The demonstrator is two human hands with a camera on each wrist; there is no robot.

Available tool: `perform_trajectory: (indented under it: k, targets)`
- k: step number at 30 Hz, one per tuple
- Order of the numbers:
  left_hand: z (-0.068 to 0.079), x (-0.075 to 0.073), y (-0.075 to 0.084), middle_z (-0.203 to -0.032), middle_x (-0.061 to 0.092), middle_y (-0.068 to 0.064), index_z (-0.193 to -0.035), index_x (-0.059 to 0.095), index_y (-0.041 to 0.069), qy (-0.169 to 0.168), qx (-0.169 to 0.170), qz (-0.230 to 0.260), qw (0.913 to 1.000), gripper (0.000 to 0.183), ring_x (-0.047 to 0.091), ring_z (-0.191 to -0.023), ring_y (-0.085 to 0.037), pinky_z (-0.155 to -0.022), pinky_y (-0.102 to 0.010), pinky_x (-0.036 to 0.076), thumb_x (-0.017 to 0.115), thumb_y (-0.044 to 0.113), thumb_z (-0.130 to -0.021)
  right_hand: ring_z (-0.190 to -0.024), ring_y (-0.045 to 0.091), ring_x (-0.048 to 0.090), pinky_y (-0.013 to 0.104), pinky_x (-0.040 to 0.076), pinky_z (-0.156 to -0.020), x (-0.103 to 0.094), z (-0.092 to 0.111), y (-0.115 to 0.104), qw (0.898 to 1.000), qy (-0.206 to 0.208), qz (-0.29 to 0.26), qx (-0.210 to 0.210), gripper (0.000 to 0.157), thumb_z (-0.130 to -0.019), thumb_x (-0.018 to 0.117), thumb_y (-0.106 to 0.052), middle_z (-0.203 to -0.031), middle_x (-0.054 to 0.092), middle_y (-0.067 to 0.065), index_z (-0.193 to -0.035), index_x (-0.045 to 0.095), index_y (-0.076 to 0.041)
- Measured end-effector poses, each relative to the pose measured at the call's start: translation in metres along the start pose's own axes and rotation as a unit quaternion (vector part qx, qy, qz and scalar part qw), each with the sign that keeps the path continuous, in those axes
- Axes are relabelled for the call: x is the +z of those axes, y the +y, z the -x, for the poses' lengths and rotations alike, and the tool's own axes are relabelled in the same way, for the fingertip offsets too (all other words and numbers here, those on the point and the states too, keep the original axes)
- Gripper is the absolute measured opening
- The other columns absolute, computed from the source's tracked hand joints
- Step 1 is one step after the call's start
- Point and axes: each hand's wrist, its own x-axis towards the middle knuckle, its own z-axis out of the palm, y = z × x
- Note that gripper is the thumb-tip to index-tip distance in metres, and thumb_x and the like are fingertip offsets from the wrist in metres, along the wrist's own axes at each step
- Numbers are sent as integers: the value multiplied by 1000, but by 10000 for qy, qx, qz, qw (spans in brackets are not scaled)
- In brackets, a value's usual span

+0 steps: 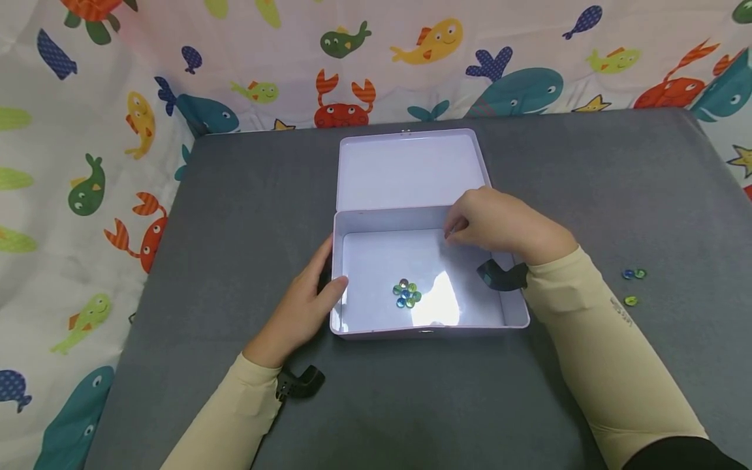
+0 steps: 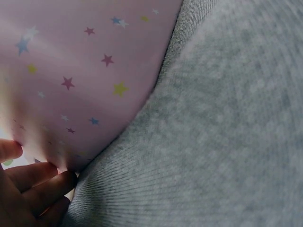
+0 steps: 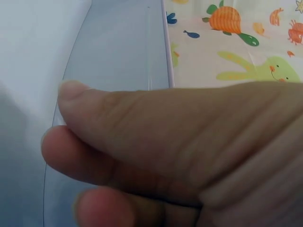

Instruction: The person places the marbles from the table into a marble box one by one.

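1. Two hands work at one open tin box (image 1: 346, 225). The right hand (image 1: 499, 225) hangs over the box's far right inner corner with fingers curled and tips drawn together. Whether it pinches a bead I cannot tell, since neither the head view nor the right wrist view shows anything between the fingertips.
2. Toward the person and to the left of the right hand, a cluster of glass beads (image 1: 407, 294) lies on the box floor, apart from that hand and nearer the front wall than the back. The cluster is roundish, with no clear long axis.
3. Left hand (image 1: 302, 307) rests against the box's outer left wall, thumb at the rim near the front corner and fingers lying straight along the star-printed side, as the left wrist view shows; it presses rather than grasps. By position the bead cluster lies about as near this hand as the right one, but the wall stands between them.
4. Right of the right forearm, outside the box on the grey table (image 1: 235, 215), lie loose beads (image 1: 634, 274) as a touching pair, with a single green bead (image 1: 630, 301) just nearer the person. The box's right wall and the forearm itself separate them from the right hand's fingertips.
5. Beyond both hands the lid (image 1: 408, 170) lies flat and open on the table, hinged to the back wall.
6. Nothing lies on the box floor between the right hand and the cluster.
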Motion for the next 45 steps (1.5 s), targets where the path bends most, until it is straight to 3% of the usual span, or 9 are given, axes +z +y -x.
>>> perform_trajectory:
  k: [13, 22, 45]
  targets:
    - [1, 0, 1, -173, 22, 5, -169, 15, 37, 9, -16, -77, 10000, 73, 26, -157, -22, -124, -60, 26, 52, 41, -106, -85, 22, 70, 44, 58, -77, 1, 0, -1, 10000, 17, 52, 64, 19, -89, 82, -10, -99, 79, 11, -107, 83, -3]
    - [2, -1, 0, -173, 24, 2, -170, 16, 34, 10, 6, -15, 10000, 74, 26, -157, -22, -124, -58, 25, 53, 38, -106, -82, 22, 67, 41, 58, -76, 0, 0, 0, 9999, 63, -140, -27, 14, -90, 81, -9, -96, 78, 10, -103, 83, -3]
    - [1, 0, 0, -173, 25, 1, -170, 17, 32, 65, -37, -67, 9999, 74, 26, -157, -22, -125, -57, 24, 53, 39, -106, -75, 20, 64, 37, 57, -69, -11, 19, 5, 9944, 897, -374, -404, 14, -92, 81, -11, -89, 77, 6, -104, 83, -5]
